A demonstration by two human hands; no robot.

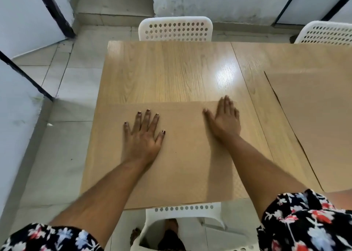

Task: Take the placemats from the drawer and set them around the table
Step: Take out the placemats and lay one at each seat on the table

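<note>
A tan placemat (182,155) lies flat on the near part of the light wooden table (167,71), its near edge at the table's front edge. My left hand (142,134) rests palm down on the mat's left half, fingers spread. My right hand (225,119) lies flat near the mat's far right corner, fingers together. A second tan placemat (314,125) lies on the right side of the table, partly cut off by the frame edge.
A white perforated chair (175,29) stands at the far side, another (325,32) at the far right, and a third (190,229) is below me at the near edge. Grey tiled floor and black-framed white walls lie to the left.
</note>
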